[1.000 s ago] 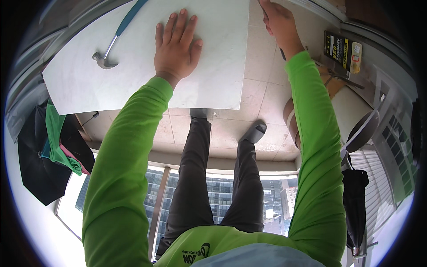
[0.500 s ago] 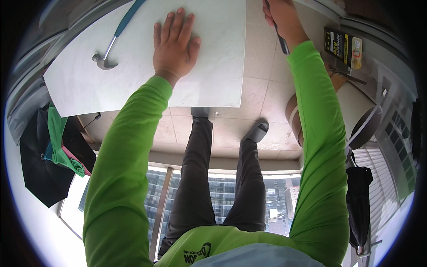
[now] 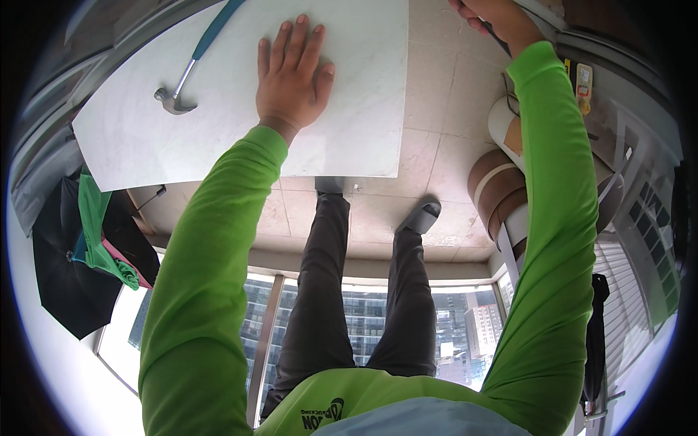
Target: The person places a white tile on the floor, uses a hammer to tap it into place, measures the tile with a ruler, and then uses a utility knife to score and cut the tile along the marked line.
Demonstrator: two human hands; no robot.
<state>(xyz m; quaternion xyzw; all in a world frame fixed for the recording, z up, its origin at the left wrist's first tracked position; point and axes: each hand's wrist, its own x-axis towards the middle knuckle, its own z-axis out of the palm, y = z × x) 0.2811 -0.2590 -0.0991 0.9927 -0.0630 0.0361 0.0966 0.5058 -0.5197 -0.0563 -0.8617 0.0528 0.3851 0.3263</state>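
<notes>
My left hand [image 3: 294, 76] lies flat, fingers spread, on a pale marbled board [image 3: 145, 142]. A claw hammer [image 3: 211, 35] with a blue grip and steel head rests on the board to its left. At the upper right, beyond the board's right edge, my right hand [image 3: 502, 22] is closed around a slim dark tool [image 3: 496, 38]; its fingers are partly at the image rim and the tool's type is not clear.
Rolls of brown and white material [image 3: 486, 174] stand right of the tiled floor [image 3: 436, 102], near a yellow-and-black package [image 3: 582, 80] partly behind my right arm. A black umbrella [image 3: 69, 276] with green cloth [image 3: 98, 218] is at lower left. Windows [image 3: 363, 312] show behind my legs.
My right hand and forearm have moved to the right and toward the top edge with the tool, uncovering more of the rolls and hiding much of the package. My left hand stays spread on the board.
</notes>
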